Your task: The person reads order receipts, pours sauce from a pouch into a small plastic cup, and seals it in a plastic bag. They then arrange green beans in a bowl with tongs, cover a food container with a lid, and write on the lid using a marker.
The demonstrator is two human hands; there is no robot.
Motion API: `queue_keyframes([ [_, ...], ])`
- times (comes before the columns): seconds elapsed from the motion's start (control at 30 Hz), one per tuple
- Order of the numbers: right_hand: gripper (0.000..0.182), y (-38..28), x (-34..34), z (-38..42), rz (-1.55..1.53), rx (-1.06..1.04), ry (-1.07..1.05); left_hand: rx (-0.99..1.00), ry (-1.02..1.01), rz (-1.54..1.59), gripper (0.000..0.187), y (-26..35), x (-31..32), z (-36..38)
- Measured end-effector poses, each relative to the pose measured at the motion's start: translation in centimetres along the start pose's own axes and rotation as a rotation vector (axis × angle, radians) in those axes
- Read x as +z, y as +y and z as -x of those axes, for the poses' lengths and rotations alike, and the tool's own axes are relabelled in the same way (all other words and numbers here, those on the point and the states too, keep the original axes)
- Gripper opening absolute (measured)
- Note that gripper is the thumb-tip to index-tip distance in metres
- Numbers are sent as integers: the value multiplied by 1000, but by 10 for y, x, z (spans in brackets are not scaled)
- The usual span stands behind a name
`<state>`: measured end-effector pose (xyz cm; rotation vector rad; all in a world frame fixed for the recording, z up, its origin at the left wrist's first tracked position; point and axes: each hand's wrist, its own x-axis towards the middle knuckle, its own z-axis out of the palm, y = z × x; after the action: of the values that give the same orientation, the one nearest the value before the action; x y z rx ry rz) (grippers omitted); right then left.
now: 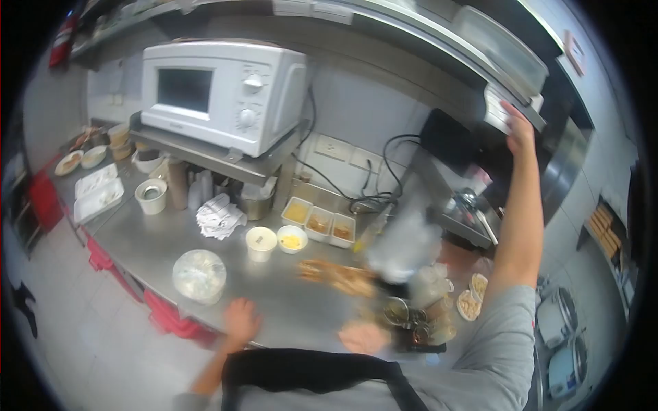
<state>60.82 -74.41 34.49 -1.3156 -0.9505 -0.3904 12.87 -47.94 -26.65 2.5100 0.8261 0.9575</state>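
Observation:
My right hand [519,130] is raised at the upper right, with its fingers closed on a white paper slip [495,109] at the edge of the overhead shelf. Down at the counter's front edge, my left hand [241,320] rests on the metal with its fingers laid out and nothing in them. Just beyond it sits a knotted clear plastic bag [199,276] with pale contents. A white tub [261,244] and a white bowl of yellow food [293,239] stand farther back. Brown flat pieces [336,276], blurred, lie on the counter to the right.
A white microwave [223,96] sits on a raised metal shelf. Beneath are crumpled paper [219,216] and three food trays [319,222]. Jars [397,312], a blurred plastic bag [404,243] and small bowls [469,305] crowd the right side. Black cables [370,202] hang along the wall.

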Motion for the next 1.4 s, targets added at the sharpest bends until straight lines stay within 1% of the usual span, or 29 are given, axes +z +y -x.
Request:
queue_keyframes([
  [0.03,50,0,-2,-5,-28,-5,20,2,10,0,27,-1,0,1],
  [0.1,50,-8,10,-6,-81,-93,151,12,15,-7,28,-1,-2,1],
  [0.13,50,-7,11,-9,-78,-128,146,18,25,-1,28,-2,0,1],
  [0.17,47,3,-2,-25,-39,-123,126,26,34,4,28,-3,0,1],
  [0.23,40,2,5,-23,136,-187,258,11,17,17,28,0,-4,0],
  [0.33,30,-45,65,45,1108,-510,716,35,18,7,29,0,-7,0],
  [0.43,24,-30,85,46,633,-891,556,38,-20,-5,27,-4,-4,-4],
  [0.47,22,-30,103,65,515,-888,439,13,-54,-5,26,-5,-2,0],
  [0.53,19,-32,153,125,258,-901,205,105,-2,2,26,-6,-3,2],
  [0.57,16,-31,175,162,330,-874,149,166,52,33,26,-5,-7,3],
  [0.6,16,-21,194,197,240,-869,29,222,40,45,26,-5,-11,5],
  [0.63,16,-12,208,232,149,-865,-78,280,87,82,24,-6,-10,7],
  [0.7,19,9,220,299,317,-918,-305,373,62,51,25,-6,-17,18],
  [0.77,21,34,230,369,359,-738,-486,464,47,26,26,-2,-38,21],
  [0.8,19,55,233,402,363,-665,-515,424,75,13,27,0,-52,18],
  [0.83,18,80,232,433,375,-515,-572,389,106,0,28,2,-68,13],
  [0.87,15,109,228,462,421,-437,-661,357,140,-14,30,2,-81,5],
  [0.9,15,106,232,488,423,-292,-746,266,173,-25,37,-6,-90,-5],
  [0.97,16,159,219,549,244,-54,-860,101,250,-44,51,-22,-109,-26],
  [1.0,18,162,218,570,305,-214,-904,-14,190,-95,60,-23,-119,-32],
  [1.03,23,166,212,591,353,-147,-990,-117,141,-147,70,-24,-129,-42],
  [1.07,27,168,206,609,336,-63,-1006,-217,100,-194,79,-23,-137,-51],
  [1.1,30,170,201,624,320,20,-1021,-195,-1,-263,88,-28,-136,-55],
  [1.13,31,174,197,637,299,-54,-960,-178,-101,-335,96,-32,-130,-56],
  [1.17,33,179,194,643,278,-126,-901,-175,-135,-360,92,-28,-126,-58],
  [1.2,33,180,192,642,277,-107,-921,-176,-172,-386,88,-24,-121,-59],
  [1.27,30,164,193,624,299,-103,-950,-184,-101,-449,84,-31,-103,-59],
  [1.3,30,171,197,614,278,-88,-1009,-193,-72,-478,81,-30,-101,-60],
  [1.4,26,195,205,589,182,-30,-1162,-237,-120,-467,73,-23,-107,-63],
])
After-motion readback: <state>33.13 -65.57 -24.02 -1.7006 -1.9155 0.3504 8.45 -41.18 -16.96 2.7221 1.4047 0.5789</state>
